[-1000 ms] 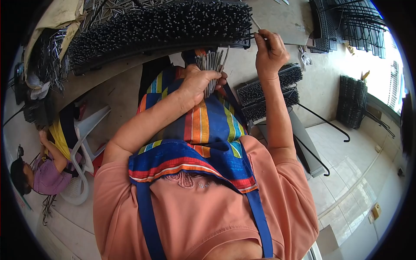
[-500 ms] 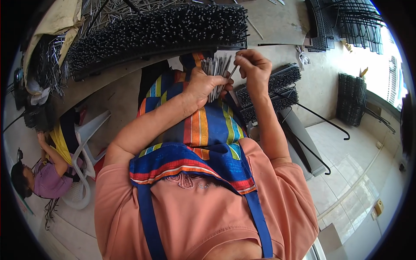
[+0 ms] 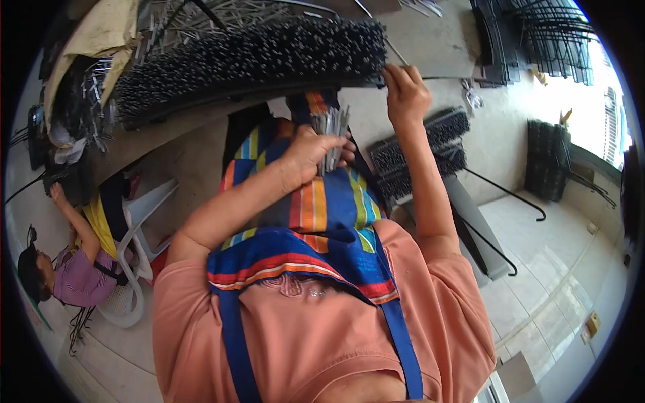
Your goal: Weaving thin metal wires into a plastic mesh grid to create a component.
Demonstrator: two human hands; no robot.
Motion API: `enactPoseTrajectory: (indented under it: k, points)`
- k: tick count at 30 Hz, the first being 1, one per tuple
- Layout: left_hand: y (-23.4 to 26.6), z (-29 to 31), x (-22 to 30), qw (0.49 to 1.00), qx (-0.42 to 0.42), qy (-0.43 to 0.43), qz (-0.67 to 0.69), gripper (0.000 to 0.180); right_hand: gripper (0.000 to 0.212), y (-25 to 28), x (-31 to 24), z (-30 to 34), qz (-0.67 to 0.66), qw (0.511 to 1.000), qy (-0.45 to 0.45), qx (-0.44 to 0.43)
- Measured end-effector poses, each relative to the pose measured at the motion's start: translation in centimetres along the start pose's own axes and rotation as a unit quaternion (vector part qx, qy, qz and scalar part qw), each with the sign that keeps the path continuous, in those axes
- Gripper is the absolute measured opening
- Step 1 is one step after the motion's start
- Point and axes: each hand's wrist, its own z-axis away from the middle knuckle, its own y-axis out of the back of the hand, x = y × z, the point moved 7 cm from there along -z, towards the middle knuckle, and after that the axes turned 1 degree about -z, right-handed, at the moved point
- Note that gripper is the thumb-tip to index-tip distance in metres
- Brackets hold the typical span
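A bundle of thin grey rods (image 3: pixel 329 134) stands upright in my left hand (image 3: pixel 312 151), the fingers wrapped round it above my striped apron. My right hand (image 3: pixel 406 97) is raised at the right end of a long black rack (image 3: pixel 255 57), which is packed with dark, bristle-like rods with pale tips. Thumb and fingers are pinched together at the rack's corner. What they hold, if anything, is too small to make out.
Loose rods (image 3: pixel 242 15) lie behind the rack. Two smaller bristly racks (image 3: pixel 420 138) with long hooked bars are to my right. Dark wire racks (image 3: pixel 547 158) stand by the wall. A person in purple (image 3: pixel 84 279) works at the left beside a white chair (image 3: pixel 131 295).
My right hand has moved away from the bundle, to the right, and reached the rack's end. The rod it pinched beside the bundle no longer shows. My left hand keeps the bundle.
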Motion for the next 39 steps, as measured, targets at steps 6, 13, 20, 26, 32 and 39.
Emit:
enactPoseTrajectory:
  k: [6, 13, 20, 26, 32, 39]
  points:
    - [-0.3, 0.3, 0.3, 0.998, -0.017, -0.020, 0.060, 0.010, 0.018, 1.0, 0.7, 3.4, -0.082, 0.994, -0.075, 0.003]
    - [3.4, 1.5, 3.4, 0.995, -0.020, -0.069, 0.071, 0.016, 0.023, -2.7, 0.7, 11.9, -0.228, 0.912, -0.289, -0.182]
    - [0.3, 0.5, 1.5, 0.994, -0.068, -0.025, 0.084, 0.013, 0.037, -2.6, -0.2, 12.2, -0.344, 0.849, -0.364, -0.169]
    - [2.3, -0.2, 2.5, 0.989, -0.081, -0.041, 0.113, 0.015, 0.028, -0.3, 0.3, 13.6, -0.236, 0.882, -0.365, -0.183]
    - [3.4, 1.3, 2.9, 0.966, -0.115, -0.045, 0.225, 0.012, 0.025, -0.2, -3.2, 12.8, -0.175, 0.928, -0.274, -0.183]
    - [8.9, 10.2, 18.9, 0.929, -0.057, -0.302, 0.208, 0.010, 0.020, -3.1, -5.3, 10.4, -0.164, 0.950, -0.080, -0.253]
